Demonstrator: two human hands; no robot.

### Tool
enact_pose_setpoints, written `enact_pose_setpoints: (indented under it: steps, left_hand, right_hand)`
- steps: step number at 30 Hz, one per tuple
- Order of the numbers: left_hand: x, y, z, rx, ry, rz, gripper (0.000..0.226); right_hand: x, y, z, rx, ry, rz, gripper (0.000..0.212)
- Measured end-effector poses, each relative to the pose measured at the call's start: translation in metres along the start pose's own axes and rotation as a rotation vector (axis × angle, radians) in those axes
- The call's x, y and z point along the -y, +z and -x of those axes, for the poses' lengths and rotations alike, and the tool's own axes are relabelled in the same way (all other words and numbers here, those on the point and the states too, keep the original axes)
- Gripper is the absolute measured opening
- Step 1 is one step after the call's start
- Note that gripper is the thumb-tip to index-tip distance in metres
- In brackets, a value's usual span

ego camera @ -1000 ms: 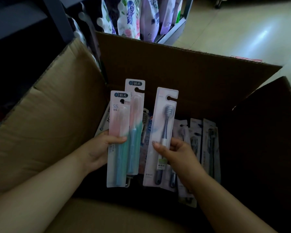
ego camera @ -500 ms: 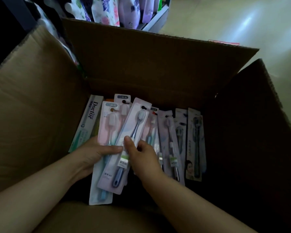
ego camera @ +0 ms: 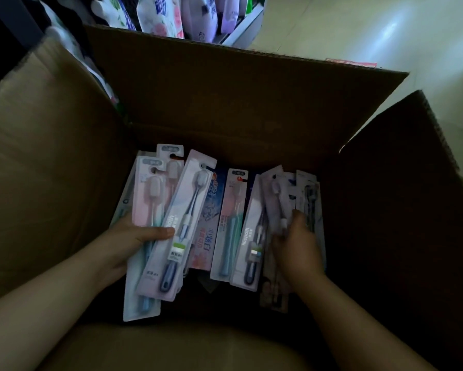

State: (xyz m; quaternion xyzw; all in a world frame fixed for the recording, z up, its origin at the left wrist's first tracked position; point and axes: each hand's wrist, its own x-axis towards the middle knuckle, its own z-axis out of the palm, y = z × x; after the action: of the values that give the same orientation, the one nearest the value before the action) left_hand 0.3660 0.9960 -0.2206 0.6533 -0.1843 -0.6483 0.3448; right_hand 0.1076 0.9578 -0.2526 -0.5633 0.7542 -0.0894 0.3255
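Change: the right grip (ego camera: 296, 245) has let go of the blue-handled toothbrush pack (ego camera: 183, 226) and gone to the right side of the cardboard box (ego camera: 225, 108). That pack now lies on the stack in the left grip (ego camera: 134, 242).
Left grip: it is closed on the stack over the left part of the box, with the thumb across the front and the fingers hidden behind.
Stack: the blue-handled toothbrush pack is on top, tilted with its head toward the far wall of the box. Two pink packs (ego camera: 147, 194) sit under it.
Right grip: the fingers are curled in among the standing packs near the right wall of the box, touching the lilac pack (ego camera: 274, 199). I cannot tell whether they pinch one.
Middle of box: a toothpaste carton (ego camera: 209, 218), a green-handled pack (ego camera: 230, 226) and a second blue-handled pack (ego camera: 251, 236) lean side by side between the two grips.
Right of box: a dark-brush pack (ego camera: 309, 194) stands just beyond the right grip.
Beyond box: printed pouches (ego camera: 171, 14) sit on a shelf past the far wall, with pale floor (ego camera: 358, 36) to their right.
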Motion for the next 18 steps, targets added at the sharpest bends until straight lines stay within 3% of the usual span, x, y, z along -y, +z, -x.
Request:
enact_pose_setpoints:
  steps: [5,13,15,18]
  left_hand:
    - [0.0002,0.0008,0.0011,0.008,-0.014,0.029,0.051]
    - [-0.0004,0.0023,-0.0008,0.004,-0.005,0.044,0.057]
    - [-0.0003,0.0025,-0.0015,-0.001,-0.004,0.04,0.056]
    - [0.0002,0.0022,-0.0037,-0.019,-0.005,0.044,0.053]
  right_hand:
    - [0.0003,0.002,-0.0057,-0.036,0.04,-0.234,0.051]
    - [0.003,0.0044,-0.0037,-0.094,0.019,-0.312,0.063]
    - [0.0016,0.0035,-0.004,-0.13,0.02,-0.21,0.073]
    - [0.0037,0.0025,-0.001,-0.177,-0.054,0.244,0.081]
